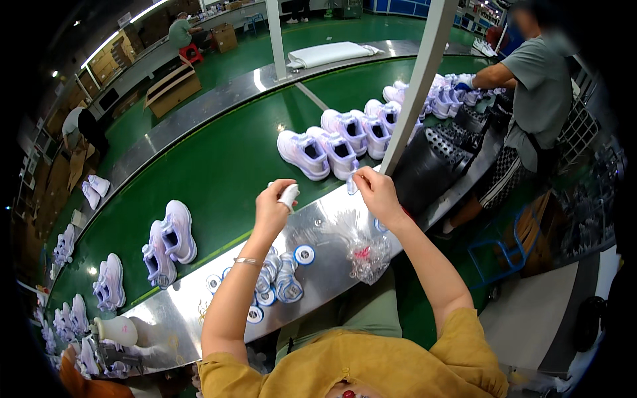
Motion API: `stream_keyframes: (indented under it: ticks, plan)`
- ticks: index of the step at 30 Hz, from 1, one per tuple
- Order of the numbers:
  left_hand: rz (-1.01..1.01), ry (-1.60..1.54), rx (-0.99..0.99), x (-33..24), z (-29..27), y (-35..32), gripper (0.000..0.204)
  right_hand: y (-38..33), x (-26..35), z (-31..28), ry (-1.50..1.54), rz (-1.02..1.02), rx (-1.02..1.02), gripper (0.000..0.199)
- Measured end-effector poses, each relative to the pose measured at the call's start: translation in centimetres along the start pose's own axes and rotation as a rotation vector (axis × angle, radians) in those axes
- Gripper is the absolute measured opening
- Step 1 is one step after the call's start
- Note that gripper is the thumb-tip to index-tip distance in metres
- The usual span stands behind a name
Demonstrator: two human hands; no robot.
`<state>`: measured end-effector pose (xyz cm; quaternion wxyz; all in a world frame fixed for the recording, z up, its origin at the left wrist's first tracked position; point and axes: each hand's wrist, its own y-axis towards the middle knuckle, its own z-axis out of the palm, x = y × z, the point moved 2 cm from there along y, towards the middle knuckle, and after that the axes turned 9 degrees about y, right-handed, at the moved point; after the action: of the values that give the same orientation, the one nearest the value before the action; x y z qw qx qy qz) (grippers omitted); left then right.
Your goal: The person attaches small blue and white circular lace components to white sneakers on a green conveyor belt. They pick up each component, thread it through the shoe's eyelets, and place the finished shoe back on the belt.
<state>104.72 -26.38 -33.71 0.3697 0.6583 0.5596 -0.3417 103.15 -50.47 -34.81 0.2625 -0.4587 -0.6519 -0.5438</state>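
My left hand [271,213] is raised over the bench edge, fingers curled. A white wrap or small white piece [289,196] shows at its fingers; I cannot tell which. To its right, my right hand [378,194] pinches a small pale bluish strip [352,186] just in front of a white and lavender sneaker [340,157]. Another sneaker [304,155] of the same kind stands beside it. Below my hands, a bundle of pale strips [288,282] and round blue-rimmed tags [304,255] lies on the metal ledge, next to a heap of clear plastic fasteners [365,255].
Pairs of sneakers [176,232] stand on the green conveyor belt [229,172]. A white pole [415,93] rises at its near right edge. A black bin [424,169] and a person in a grey shirt [541,93] are at the right. A tape dispenser-like item [118,330] sits left.
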Motion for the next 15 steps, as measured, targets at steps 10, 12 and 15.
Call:
stream_keyframes:
  ticks: [10,12,15]
  plan:
    - [0.254,0.517,0.142,5.0,8.6,11.0,0.052,1.8,-7.3,3.7,-0.167,0.242,0.128,0.016]
    - [0.258,0.458,0.122,5.3,8.3,11.2,0.048,2.1,-7.1,3.8,-0.191,0.23,0.165,0.014]
    - [0.257,0.417,0.188,5.2,7.0,10.1,0.046,2.0,-7.5,3.8,-0.261,0.052,0.193,0.009]
